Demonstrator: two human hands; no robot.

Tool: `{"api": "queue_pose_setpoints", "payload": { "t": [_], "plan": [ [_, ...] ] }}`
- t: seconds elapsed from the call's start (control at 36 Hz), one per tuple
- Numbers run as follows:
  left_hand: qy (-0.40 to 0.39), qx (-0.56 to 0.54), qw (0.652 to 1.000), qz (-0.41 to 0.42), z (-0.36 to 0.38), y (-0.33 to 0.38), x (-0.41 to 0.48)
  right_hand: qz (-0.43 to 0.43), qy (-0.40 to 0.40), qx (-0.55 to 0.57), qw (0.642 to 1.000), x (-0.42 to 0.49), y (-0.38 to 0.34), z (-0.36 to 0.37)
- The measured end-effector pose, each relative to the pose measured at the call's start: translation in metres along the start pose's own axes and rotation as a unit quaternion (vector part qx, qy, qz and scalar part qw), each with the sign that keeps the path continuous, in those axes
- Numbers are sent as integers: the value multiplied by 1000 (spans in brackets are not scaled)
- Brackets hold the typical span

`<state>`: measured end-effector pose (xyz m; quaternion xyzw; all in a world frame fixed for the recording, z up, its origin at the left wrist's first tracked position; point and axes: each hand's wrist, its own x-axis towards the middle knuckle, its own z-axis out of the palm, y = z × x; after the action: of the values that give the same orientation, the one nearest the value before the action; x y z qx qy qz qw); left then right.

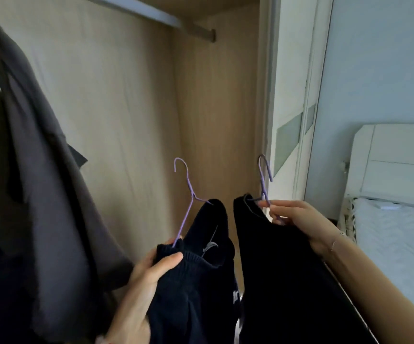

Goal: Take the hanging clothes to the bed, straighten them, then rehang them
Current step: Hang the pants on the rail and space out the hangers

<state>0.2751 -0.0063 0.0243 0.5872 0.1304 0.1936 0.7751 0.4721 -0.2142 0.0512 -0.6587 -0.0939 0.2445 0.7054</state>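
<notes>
Two dark garments being held off the wardrobe rail.
The left hand (139,289) is clamping the knit sweater (196,281); the right hand (298,219) is pinching the right purple hanger (264,180).

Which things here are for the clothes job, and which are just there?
For the job: dark knit top in the left hand; black garment in the right hand; two purple hangers; wardrobe rail; bed.

Just there: grey garment hanging at left; sliding door; wall.
</notes>
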Motion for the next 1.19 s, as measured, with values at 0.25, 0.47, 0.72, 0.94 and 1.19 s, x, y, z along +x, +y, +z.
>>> {"api": "queue_pose_setpoints", "payload": {
  "t": [0.25,0.47,0.72,0.94,1.19],
  "plan": [
    [74,-10,990,117,-1,25,76,-63,-85,18,994,111,-37,56],
    [178,50,963,196,2,68,121,-92,-225,33,969,204,-60,102],
    [314,141,908,238,32,149,146,-114,-372,28,921,262,-133,141],
    [390,102,905,138,13,236,193,-96,-428,18,898,291,-202,212],
    [391,216,878,169,-1,302,192,-85,-449,-10,889,296,-282,276]
  ]
}}
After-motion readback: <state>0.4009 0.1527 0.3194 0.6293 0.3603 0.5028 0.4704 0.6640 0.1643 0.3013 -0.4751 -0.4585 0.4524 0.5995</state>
